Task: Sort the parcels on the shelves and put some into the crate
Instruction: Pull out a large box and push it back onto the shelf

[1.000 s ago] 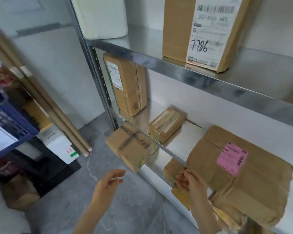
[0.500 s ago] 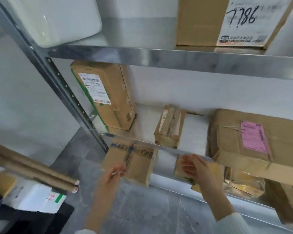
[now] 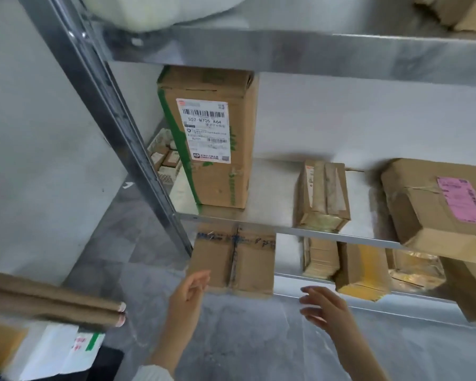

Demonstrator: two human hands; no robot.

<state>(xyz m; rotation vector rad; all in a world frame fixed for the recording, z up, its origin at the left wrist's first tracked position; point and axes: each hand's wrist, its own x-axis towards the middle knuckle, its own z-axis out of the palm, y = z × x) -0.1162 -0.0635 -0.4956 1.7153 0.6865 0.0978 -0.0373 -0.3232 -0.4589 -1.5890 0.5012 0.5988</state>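
Note:
A brown taped box [image 3: 234,264] juts over the front edge of the lowest shelf [image 3: 291,294]. My left hand [image 3: 188,294] is at its lower left corner, fingers relaxed, just touching or nearly touching it. To the box's right my right hand [image 3: 323,303] hovers with spread fingers, holding nothing. On the middle shelf [image 3: 272,224] stand a tall carton with a white label [image 3: 212,136], a small taped box [image 3: 323,195] and a flat parcel with a pink label [image 3: 440,204]. The crate is out of view.
More parcels lie on the lowest shelf, including a yellow-edged one [image 3: 364,270]. Two cardboard tubes [image 3: 55,306] stick in from the left above a white parcel [image 3: 66,353]. The steel upright [image 3: 116,125] runs down the left. Grey floor lies below.
The view has swung closer to the shelf. My right hand let go of the parcel on the lowest shelf and drew back with fingers spread. My left hand moved up to the taped box.

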